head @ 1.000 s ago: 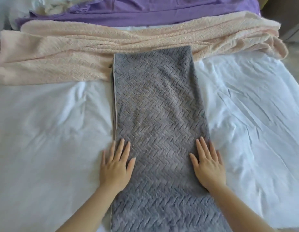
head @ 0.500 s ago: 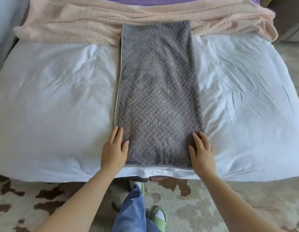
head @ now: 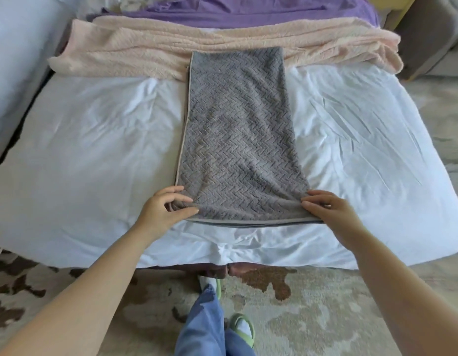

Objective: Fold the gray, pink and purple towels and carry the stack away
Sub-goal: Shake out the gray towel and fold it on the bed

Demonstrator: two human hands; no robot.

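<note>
Hands at the near end of the gray towel (head: 238, 140): left hand (head: 162, 210) at 7 o'clock of the strip, fingers curled and pinching its near-left corner; right hand (head: 330, 210) at 5 o'clock, fingers closed over the near-right corner, grip partly hidden. Judged step: lifting the near edge to fold the strip toward 12 o'clock. Recommendation: raise both corners level, carry them straight up the strip, and match them to the far corners so the piped left edge stays aligned.

Left to right, materials. Bed (head: 94, 155): white sheet, soft, creased. Gray towel: centred, long narrow rectangle, plush with herringbone relief, pale piping along its left edge, layered at the near end. Pink towel (head: 135, 50): at 12 o'clock, unfolded, rumpled in long ridges, fleecy; the gray towel's far end lies on it. Purple towel (head: 248, 14): beyond, smooth, also unfolded.
</note>
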